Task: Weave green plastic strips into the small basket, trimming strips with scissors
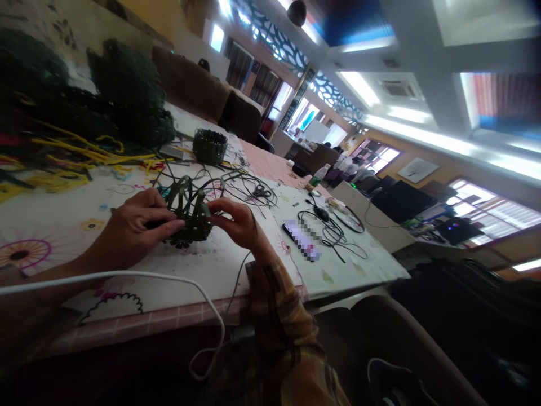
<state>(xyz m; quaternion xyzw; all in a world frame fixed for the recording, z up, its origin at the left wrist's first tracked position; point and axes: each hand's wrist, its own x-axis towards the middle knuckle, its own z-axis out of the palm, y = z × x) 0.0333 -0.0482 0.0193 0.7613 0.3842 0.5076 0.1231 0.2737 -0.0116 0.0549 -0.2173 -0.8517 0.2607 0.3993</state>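
Now both hands gripping green weave [188,217] on worktop [220,265]: left hand [135,228], right hand [236,220] pinching strands.

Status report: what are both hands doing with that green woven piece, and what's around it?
Left hand and right hand both grip the green woven piece, loose strips sticking up. Phone and black cables lie right of it. Finished basket behind.
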